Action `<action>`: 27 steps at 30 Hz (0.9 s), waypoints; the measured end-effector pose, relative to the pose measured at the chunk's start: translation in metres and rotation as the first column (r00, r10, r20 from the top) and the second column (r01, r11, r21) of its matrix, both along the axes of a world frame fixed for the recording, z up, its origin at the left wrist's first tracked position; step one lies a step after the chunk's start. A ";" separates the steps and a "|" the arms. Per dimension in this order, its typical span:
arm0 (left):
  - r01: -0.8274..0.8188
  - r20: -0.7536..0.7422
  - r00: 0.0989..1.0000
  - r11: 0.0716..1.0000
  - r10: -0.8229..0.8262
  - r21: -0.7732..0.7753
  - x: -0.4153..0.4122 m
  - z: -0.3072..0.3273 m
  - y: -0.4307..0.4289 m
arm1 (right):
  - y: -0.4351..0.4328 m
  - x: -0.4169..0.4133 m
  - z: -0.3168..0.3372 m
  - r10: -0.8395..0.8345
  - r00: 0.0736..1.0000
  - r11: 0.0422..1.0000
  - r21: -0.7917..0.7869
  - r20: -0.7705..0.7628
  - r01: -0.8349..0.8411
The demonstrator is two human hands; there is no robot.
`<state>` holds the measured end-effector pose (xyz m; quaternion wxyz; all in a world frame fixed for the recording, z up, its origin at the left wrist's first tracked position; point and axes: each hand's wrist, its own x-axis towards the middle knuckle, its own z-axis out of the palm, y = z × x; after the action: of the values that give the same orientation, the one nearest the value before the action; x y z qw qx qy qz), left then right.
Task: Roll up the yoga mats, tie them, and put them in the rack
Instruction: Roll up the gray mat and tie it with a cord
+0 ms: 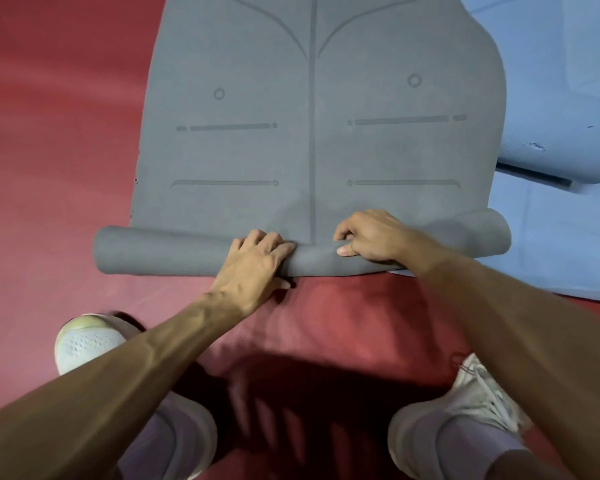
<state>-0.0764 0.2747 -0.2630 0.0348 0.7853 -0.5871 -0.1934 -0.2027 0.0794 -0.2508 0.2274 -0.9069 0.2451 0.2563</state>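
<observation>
Gripping the roll [160, 251] near its middle, the left hand [253, 268] curls its fingers over the top; the right hand [371, 237] clasps it alongside, thumb pressed on the front. Beyond, the grey mat [257, 154], marked with darker lines, lies flat on the red floor [49, 133], beside a blue mat [551, 98].

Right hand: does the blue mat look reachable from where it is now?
Probably yes. The right hand grips the rolled edge of the grey mat, and the blue mat lies just past the roll's right end, with nothing between. It would have to let go first.
</observation>
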 end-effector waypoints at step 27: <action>-0.381 -0.463 0.800 0.919 0.382 0.101 0.060 -0.011 -0.066 | 0.049 -0.038 -0.042 0.068 0.971 0.898 -0.439 0.229 0.041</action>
<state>-0.0161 0.2082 -0.2738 0.2141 0.8157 -0.3901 -0.3695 -0.2407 0.1284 -0.2924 0.0424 -0.9606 0.2612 0.0852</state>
